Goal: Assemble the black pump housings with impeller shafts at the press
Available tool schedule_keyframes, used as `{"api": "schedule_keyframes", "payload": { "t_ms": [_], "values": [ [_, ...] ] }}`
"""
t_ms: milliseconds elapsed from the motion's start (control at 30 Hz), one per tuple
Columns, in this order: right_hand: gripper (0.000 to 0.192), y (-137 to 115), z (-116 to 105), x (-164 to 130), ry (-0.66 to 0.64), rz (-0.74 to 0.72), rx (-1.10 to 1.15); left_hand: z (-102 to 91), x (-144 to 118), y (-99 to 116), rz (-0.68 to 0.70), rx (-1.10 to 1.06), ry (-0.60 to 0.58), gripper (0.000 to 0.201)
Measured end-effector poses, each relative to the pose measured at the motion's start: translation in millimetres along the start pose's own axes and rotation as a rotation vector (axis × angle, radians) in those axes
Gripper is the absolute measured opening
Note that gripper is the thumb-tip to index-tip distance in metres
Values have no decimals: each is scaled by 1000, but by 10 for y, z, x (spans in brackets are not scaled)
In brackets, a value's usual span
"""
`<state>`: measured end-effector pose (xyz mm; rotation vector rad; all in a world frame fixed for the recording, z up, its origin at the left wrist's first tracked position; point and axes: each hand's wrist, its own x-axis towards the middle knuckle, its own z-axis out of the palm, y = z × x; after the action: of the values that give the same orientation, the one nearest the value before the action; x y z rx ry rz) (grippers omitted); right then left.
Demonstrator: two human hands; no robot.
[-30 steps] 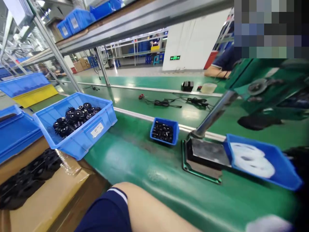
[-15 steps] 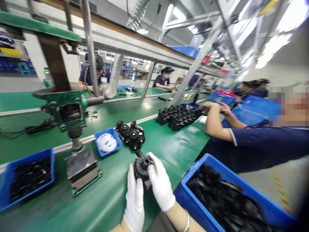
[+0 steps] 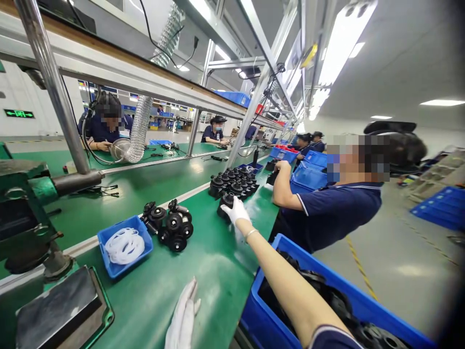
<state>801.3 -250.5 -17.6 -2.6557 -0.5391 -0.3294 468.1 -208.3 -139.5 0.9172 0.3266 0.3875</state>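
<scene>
Sitting on the green bench (image 3: 218, 271) at the near edge of a larger cluster of black parts (image 3: 234, 182), a black round part (image 3: 225, 201); gripping it from above, fingers curled around it, the gloved right hand (image 3: 235, 211) at full arm's reach. Resting flat on the bench edge close to the body, the gloved left hand (image 3: 183, 317), fingers stretched out and holding nothing. Lying between them, a smaller group of black parts (image 3: 170, 225) beside a small blue tray of white rings (image 3: 125, 245). Standing just under the right arm, a blue bin (image 3: 261, 310) of black parts. Working beyond, a co-worker's hand (image 3: 281, 166).
</scene>
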Motion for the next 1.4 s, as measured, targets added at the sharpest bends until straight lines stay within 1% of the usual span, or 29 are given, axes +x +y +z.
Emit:
{"api": "schedule_keyframes", "payload": {
  "t_ms": [67, 167, 267, 367, 433, 500, 533, 600, 667, 733, 833, 900, 967, 1067, 1133, 1200, 1300, 1400],
  "values": [
    [52, 66, 38, 259, 24, 88, 25, -4, 28, 11, -30, -14, -19, 77],
    [43, 107, 149, 444, 70, 203, 66, -10, 76, 28, -73, -34, -26, 76],
    [45, 66, 305, 458, 131, 296, 94, -7, 101, 39, -98, -47, -15, 79],
    [52, -21, 415, 352, 176, 322, 107, 12, 93, 56, -113, -21, -14, 82],
    [55, -90, 431, 223, 181, 254, 112, 30, 81, 66, -119, -2, -6, 83],
    [54, -182, 411, 61, 141, 105, 122, 47, 67, 72, -124, 7, 5, 83],
    [52, -244, 395, -24, 94, 5, 130, 55, 59, 75, -121, 9, 5, 82],
    [46, -414, 368, -177, -47, -213, 151, 66, 40, 85, -105, 15, -6, 79],
    [40, -649, 358, -270, -207, -407, 170, 74, 19, 106, -78, 30, -20, 77],
    [38, -929, 362, -271, -342, -535, 174, 81, 0, 139, -64, 48, -26, 78],
    [35, -1341, 378, -118, -511, -619, 131, 95, -16, 191, -69, 63, -17, 82],
    [29, -1559, 397, 14, -603, -629, 87, 104, -18, 215, -78, 59, -12, 85],
    [25, -1710, 428, 97, -653, -610, 58, 113, -13, 229, -91, 45, -14, 87],
    [22, -1798, 490, 74, -646, -545, 76, 123, 3, 240, -105, 33, -15, 90],
    [22, -1778, 520, -5, -601, -496, 143, 129, 15, 242, -112, 35, -11, 92],
    [23, -1725, 518, -75, -528, -442, 256, 131, 24, 239, -117, 41, -8, 95],
    [24, -1647, 422, -110, -395, -359, 485, 122, 19, 214, -97, 62, -20, 93],
    [29, -1608, 211, -170, -315, -319, 724, 98, -6, 190, -42, 86, -47, 85]
  ]
}}
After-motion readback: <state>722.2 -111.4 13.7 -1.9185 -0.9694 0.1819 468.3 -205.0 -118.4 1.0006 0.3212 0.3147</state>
